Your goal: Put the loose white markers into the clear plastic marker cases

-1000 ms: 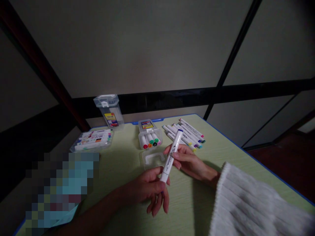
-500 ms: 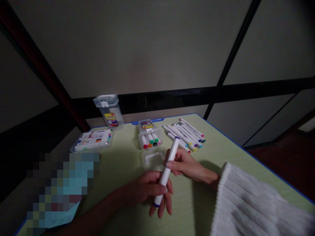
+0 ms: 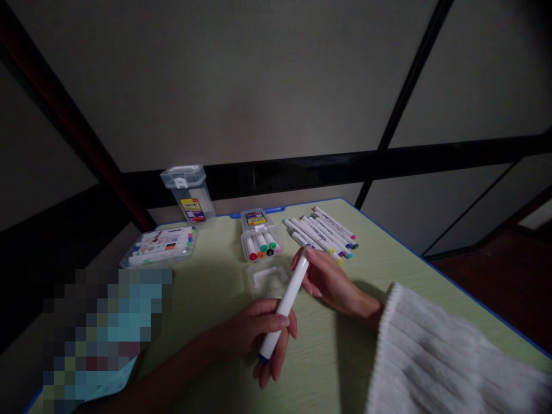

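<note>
A white marker with dark blue ends slants over the near part of the table. My left hand is closed on its lower half, thumb on top and fingers beneath. The thumb and fingers of my right hand pinch the marker's upper end. Just beyond my hands lies a clear plastic lid. Behind it, a clear case lies on its side with several markers in it, their coloured ends toward me. Several loose white markers lie in a row to the right of the case.
An upright clear box stands at the back left. In front of it lies a clear pack of markers. A blurred-out light-blue item rests at the left edge. The pale green table has a blue rim, with a panelled wall behind.
My right hand has slid up from the marker's middle to its upper end. The marker's lower end has shifted slightly left along with my left hand.
</note>
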`<state>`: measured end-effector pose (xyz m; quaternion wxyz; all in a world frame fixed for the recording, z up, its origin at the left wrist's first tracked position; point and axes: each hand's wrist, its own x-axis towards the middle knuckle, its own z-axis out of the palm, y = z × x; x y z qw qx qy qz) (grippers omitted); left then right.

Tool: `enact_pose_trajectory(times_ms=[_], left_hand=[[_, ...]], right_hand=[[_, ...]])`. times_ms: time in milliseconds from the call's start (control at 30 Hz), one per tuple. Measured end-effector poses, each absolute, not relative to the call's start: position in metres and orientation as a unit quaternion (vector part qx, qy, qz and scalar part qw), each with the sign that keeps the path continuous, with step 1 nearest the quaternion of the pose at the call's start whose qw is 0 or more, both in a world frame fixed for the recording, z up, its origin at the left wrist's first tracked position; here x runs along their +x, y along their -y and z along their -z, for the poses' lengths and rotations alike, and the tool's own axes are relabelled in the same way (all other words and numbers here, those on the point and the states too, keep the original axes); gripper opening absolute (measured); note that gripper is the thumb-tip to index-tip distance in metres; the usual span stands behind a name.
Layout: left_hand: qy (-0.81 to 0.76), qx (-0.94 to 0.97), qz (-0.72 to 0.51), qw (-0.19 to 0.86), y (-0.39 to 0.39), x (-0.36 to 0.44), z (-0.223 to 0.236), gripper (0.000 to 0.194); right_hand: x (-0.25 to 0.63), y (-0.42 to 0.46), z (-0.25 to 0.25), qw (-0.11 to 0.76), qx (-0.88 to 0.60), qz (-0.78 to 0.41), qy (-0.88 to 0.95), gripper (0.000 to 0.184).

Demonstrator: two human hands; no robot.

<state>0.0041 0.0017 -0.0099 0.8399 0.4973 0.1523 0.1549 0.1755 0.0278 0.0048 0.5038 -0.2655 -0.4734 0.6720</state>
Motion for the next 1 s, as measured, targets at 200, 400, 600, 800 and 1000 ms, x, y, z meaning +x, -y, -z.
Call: enact_pose_trajectory(times_ms=[200, 400, 600, 800, 1000], left_hand=[[-0.245, 0.527, -0.172, 0.796, 0.003, 0.005, 0.002, 0.026], [-0.281, 0.563, -0.163, 0.76, 0.009, 0.005, 0.001, 0.025], [-0.275, 0.586, -0.136, 0.75, 0.007, 0.003, 0.003, 0.028], [-0.259, 0.59, -0.137, 0.753, 0.006, 0.002, 0.004, 0.03], [-0.263, 0.583, -0.141, 0.755, 0.008, 0.002, 0.002, 0.026]], right_hand=[[0.175, -0.027, -0.003, 0.501, -0.28, -0.66, 0.485, 0.044], [0.175, -0.027, -0.002, 0.499, -0.285, -0.655, 0.49, 0.047], [0.173, -0.023, -0.006, 0.504, -0.285, -0.658, 0.48, 0.047], [0.17, -0.02, -0.007, 0.51, -0.297, -0.657, 0.47, 0.048], [0.169, -0.02, -0.005, 0.514, -0.295, -0.665, 0.453, 0.046]])
